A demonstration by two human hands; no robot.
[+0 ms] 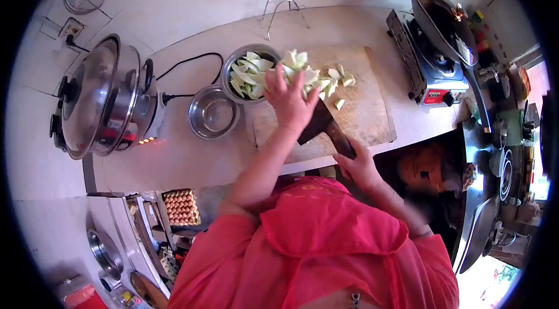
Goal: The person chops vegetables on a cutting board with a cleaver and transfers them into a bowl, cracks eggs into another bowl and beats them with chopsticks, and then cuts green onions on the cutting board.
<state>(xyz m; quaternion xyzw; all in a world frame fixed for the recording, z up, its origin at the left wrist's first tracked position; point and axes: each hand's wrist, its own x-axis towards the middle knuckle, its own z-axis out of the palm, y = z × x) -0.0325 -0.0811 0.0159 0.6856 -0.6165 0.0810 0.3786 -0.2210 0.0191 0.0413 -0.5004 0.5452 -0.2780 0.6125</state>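
Note:
My right hand (360, 164) is closed round the wooden handle of a cleaver (339, 138). The dark blade points up and left across the cutting board (364, 96), partly under my left hand. My left hand (288, 99) grips pale green vegetable pieces (295, 60) at its fingertips, beside the rim of a metal bowl. That bowl (226, 79) holds many similar cut slices (250, 73). More cut pieces (333, 79) lie on the board just right of my left hand. My palm and part of the blade's far end are hidden.
A smaller steel bowl (214, 112) stands left of the board. Further left is a lidded electric pot (108, 99) with a black cord. At right, a pan (445, 24) tilts on a portable gas stove (437, 76). A wire rack (283, 3) stands against the wall.

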